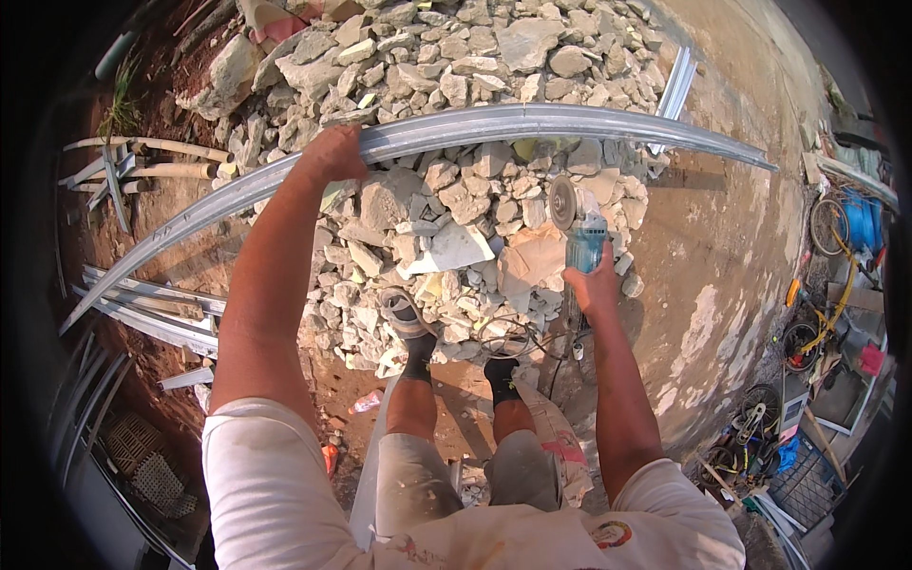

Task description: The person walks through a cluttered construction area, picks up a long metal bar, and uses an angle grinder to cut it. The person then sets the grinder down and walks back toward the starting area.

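Observation:
A long galvanized metal channel (532, 121) spans the view from lower left to far right, above a heap of broken rubble. My left hand (334, 155) is closed around it, left of its middle. In my right hand (595, 285) is a teal angle grinder (586, 249), gripped by its body. The grinder's round disc (563, 202) points away from me, below the channel and apart from it. Whether the disc is spinning cannot be made out. A dark cable (532, 342) lies in loops near my feet.
Rubble (408, 228) lies under and ahead of my feet. More metal channels (157, 309) lie at the left, and a short piece (676, 90) at the far right. Bamboo poles (171, 171) rest at the left. Bicycles (807, 337) and scrap crowd the right edge.

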The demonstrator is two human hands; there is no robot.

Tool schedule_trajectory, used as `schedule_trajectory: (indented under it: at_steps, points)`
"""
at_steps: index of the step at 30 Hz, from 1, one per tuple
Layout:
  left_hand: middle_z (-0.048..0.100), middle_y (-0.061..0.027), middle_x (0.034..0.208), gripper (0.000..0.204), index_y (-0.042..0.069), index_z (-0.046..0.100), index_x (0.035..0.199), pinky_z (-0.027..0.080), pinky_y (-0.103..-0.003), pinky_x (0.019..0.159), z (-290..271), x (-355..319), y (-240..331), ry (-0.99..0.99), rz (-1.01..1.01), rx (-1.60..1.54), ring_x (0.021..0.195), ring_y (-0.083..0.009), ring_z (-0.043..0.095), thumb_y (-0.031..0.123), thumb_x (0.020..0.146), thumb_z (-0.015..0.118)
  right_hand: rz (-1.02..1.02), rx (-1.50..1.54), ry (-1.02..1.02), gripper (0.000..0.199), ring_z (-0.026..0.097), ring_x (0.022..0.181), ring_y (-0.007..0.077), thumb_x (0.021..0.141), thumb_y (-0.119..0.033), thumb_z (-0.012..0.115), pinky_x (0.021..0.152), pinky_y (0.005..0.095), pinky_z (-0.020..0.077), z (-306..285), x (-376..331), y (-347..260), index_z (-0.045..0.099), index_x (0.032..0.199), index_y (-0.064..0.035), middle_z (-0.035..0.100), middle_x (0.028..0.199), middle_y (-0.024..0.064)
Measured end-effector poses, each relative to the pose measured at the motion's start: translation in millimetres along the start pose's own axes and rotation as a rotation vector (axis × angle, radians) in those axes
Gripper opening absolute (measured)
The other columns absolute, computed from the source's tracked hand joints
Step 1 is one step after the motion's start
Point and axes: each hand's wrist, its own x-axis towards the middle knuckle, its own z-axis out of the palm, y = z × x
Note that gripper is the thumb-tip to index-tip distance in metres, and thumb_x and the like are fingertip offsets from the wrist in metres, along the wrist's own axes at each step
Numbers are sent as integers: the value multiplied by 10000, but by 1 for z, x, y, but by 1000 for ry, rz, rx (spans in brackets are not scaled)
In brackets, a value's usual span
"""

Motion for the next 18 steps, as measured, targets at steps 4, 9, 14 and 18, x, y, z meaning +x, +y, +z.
schedule_trajectory:
  at_steps: [4,9,14,18]
  points:
    - [680,-252,1081,597,-22,606,1212,507,-393,943,-19,5,-9,-105,27,-125,1045,-352,657,250,686,677,-27,28,43,741,654,929,332,656,-205,717,838,401,505,-4,-6,-2,432,1322,-52,659,1046,175]
    - [690,-263,1017,517,-39,666,1105,506,-413,893,-15,18,-26,-103,-16,-201,965,-371,671,266,688,650,-42,79,-104,799,642,975,337,658,-233,723,863,400,498,-7,13,-21,406,1364,-37,646,1088,189]
    - [704,-246,939,518,-40,679,1056,513,-414,837,-11,35,-31,-49,33,-280,898,-343,685,300,667,658,-230,59,59,705,649,954,343,667,-274,724,849,401,500,3,55,-6,450,1273,-39,661,1046,180]
    - [706,-237,904,511,-29,696,1020,515,-421,803,-8,29,-34,0,46,-305,860,-355,682,331,659,676,-200,1,-36,669,647,948,337,669,-287,724,836,407,498,-1,66,-61,464,1245,-68,669,1038,166]
